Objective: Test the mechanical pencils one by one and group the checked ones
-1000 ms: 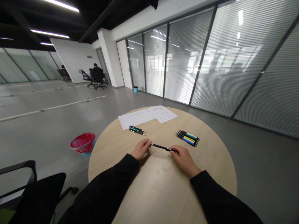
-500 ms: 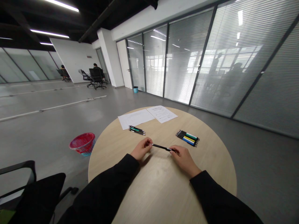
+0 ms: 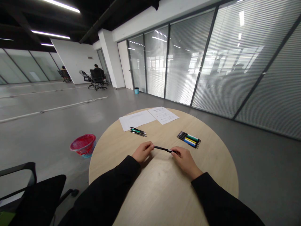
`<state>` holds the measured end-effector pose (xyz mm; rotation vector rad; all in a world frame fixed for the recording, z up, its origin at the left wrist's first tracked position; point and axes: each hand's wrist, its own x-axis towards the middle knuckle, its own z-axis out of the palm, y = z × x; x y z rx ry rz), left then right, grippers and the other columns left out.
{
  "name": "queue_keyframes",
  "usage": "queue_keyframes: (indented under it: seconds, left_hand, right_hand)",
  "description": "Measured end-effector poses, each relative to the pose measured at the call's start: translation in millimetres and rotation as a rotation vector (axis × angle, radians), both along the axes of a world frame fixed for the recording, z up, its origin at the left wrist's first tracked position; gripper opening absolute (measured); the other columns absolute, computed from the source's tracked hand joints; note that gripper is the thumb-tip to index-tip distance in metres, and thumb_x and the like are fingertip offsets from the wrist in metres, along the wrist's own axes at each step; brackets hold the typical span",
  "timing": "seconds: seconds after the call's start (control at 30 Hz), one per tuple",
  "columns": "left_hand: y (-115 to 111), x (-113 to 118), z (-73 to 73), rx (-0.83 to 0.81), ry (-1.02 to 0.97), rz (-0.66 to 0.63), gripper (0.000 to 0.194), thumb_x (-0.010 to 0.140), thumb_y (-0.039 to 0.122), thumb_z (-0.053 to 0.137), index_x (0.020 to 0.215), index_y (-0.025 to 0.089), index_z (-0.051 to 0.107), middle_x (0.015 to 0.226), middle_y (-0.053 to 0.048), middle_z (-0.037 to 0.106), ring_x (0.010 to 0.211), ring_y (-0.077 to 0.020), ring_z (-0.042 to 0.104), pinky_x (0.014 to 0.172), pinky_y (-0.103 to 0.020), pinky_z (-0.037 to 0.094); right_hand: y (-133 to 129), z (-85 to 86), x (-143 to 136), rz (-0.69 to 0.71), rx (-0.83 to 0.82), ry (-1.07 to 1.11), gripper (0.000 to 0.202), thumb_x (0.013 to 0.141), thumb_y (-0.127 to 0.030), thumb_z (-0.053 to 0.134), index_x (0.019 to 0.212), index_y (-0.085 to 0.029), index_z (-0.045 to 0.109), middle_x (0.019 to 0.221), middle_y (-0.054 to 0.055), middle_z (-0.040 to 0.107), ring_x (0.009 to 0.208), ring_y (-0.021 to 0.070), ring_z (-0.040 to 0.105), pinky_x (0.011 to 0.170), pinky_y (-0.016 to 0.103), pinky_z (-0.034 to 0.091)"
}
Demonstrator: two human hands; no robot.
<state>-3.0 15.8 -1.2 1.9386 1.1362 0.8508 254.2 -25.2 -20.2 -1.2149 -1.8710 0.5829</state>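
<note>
A black pen (image 3: 162, 148) is held level above the round wooden table (image 3: 160, 188), between my two hands. My left hand (image 3: 143, 151) pinches its left end, with the thumb and fingertips pressed together over the tip. The pen's right end is in the closed fingers of my right hand (image 3: 184, 159). Beyond my left hand lies a small group of dark and green pens (image 3: 137, 131). To the right, a row of several pens (image 3: 188, 139) with green, yellow, white and blue barrels lies side by side.
Two printed sheets, a left one (image 3: 137, 120) and a right one (image 3: 163, 115), lie at the table's far edge. A red-lined basket (image 3: 83, 145) stands on the floor at left, near a black chair (image 3: 39, 194). People sit far off.
The fingers of my left hand have closed over the pen's left tip, which showed before. My right hand and the pen have hardly moved.
</note>
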Motion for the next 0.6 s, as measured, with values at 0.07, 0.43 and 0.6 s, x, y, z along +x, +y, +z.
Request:
queue_keyframes:
  seconds: [0.07, 0.43, 0.6]
  left_hand:
    - [1.0, -1.0, -1.0, 0.015, -0.018, -0.012, 0.039, 0.090, 0.052, 0.049, 0.071, 0.017, 0.054, 0.059, 0.005, 0.043, 0.059, -0.0123, 0.040, 0.058, -0.024, 0.034]
    - [-1.5, -0.9, 2.6, 0.051, 0.027, 0.000, 0.043, 0.092, 0.051, 0.046, 0.065, 0.018, 0.050, 0.059, 0.004, 0.043, 0.059, -0.0124, 0.041, 0.058, -0.025, 0.034]
    - [-4.1, 0.7, 3.3, -0.056, 0.028, 0.002, 0.053, 0.091, 0.058, 0.041, 0.056, 0.019, 0.043, 0.050, 0.005, 0.037, 0.051, -0.0111, 0.035, 0.051, -0.024, 0.028]
  right_hand:
    - [0.4, -0.8, 0.5, -0.004, -0.002, 0.001, 0.019, 0.086, -0.023, 0.056, 0.092, -0.019, 0.074, 0.088, 0.006, 0.073, 0.079, 0.0201, 0.064, 0.073, 0.030, 0.046]
    - [-1.3, 1.6, -0.6, -0.019, 0.009, 0.003, 0.019, 0.086, -0.022, 0.056, 0.094, -0.019, 0.073, 0.091, 0.006, 0.074, 0.082, 0.0209, 0.065, 0.076, 0.031, 0.047]
    - [1.0, -2.5, 0.6, -0.023, 0.023, 0.018, 0.019, 0.088, -0.024, 0.057, 0.096, -0.019, 0.073, 0.092, 0.007, 0.074, 0.082, 0.0211, 0.065, 0.076, 0.032, 0.048]
